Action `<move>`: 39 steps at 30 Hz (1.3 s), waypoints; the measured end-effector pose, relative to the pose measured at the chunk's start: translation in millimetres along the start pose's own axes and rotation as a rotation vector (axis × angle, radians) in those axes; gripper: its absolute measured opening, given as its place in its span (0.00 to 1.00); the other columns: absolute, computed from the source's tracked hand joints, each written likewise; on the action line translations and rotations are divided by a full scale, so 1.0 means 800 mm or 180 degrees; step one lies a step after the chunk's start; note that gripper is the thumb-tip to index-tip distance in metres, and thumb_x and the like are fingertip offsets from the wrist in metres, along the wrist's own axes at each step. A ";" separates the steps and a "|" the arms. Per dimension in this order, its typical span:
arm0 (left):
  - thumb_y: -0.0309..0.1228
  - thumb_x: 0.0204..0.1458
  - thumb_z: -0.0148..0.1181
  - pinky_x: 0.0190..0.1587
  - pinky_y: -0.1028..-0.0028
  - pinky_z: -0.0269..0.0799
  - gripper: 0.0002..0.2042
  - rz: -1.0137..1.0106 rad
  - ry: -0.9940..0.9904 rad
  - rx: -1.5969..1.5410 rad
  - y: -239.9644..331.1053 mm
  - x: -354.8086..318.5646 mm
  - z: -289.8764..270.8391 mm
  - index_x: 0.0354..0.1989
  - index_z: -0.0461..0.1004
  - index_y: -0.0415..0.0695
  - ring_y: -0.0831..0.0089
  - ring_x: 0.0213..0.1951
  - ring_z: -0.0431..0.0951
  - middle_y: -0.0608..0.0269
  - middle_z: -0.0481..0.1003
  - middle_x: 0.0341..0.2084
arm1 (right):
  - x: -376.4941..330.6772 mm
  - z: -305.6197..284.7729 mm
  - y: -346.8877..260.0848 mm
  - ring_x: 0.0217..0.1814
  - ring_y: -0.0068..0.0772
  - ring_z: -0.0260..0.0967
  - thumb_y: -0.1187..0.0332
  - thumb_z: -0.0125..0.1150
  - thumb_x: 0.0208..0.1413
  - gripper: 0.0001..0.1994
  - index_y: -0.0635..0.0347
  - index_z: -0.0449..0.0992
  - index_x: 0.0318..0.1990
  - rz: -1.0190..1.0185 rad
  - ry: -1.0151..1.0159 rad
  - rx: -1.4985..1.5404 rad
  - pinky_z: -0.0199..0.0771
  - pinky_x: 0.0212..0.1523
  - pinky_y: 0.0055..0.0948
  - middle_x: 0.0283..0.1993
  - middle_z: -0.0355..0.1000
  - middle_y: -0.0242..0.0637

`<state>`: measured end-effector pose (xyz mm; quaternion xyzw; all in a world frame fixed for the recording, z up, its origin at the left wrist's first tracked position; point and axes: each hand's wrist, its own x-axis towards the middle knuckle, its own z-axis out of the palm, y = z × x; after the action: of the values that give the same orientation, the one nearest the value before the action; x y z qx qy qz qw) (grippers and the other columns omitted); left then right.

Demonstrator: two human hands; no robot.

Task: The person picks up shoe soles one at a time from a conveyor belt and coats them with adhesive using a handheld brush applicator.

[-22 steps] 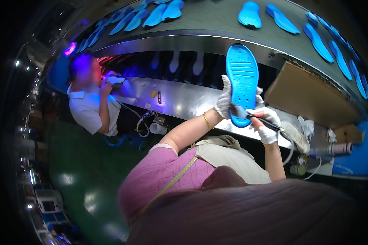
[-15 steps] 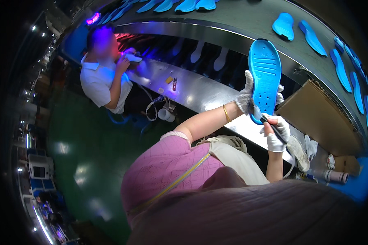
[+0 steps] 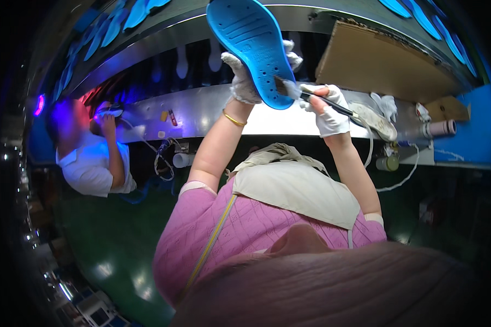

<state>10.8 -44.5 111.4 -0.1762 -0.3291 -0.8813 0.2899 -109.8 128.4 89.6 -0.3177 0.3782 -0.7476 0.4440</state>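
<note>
My left hand [image 3: 242, 83], in a white glove, grips a blue shoe insole [image 3: 250, 38] from behind, thumb at its left edge and fingertips showing past its right edge. The insole is raised over the bench with its grooved, holed face toward me, its toe end pointing up and left. In my right hand [image 3: 333, 113], whose glove leaves the fingertips bare, is a brush with a black handle [image 3: 333, 103]. Its bristles lie against the insole's heel end, near the right edge. Whether anything wet is on the bristles I cannot tell.
A cardboard sheet [image 3: 384, 65] stands behind the metal bench [image 3: 204, 109]. Right of my hand lies a pale shoe-shaped form [image 3: 377, 121]. More blue insoles [image 3: 420, 20] rest on the conveyor beyond. At left a co-worker [image 3: 95, 161] sits handling a pale piece.
My view has swung to the right. The brush has passed from the heel's left side to its right side, and the insole now leans left in view. Both hands keep their holds.
</note>
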 end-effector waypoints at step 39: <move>0.63 0.51 0.52 0.44 0.67 0.80 0.38 -0.1448 0.1261 0.2282 0.028 0.009 -0.003 0.58 0.64 0.40 0.64 0.41 0.80 0.51 0.76 0.44 | 0.034 -0.032 -0.063 0.36 0.25 0.73 0.76 0.67 0.48 0.06 0.59 0.76 0.32 -0.0027 -0.0957 -0.2019 0.75 0.41 0.24 0.35 0.74 0.35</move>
<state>19.4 -62.9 123.7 0.1833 -0.5814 -0.7698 0.1892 -162.6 127.4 123.1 -0.5479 0.5207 -0.5396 0.3708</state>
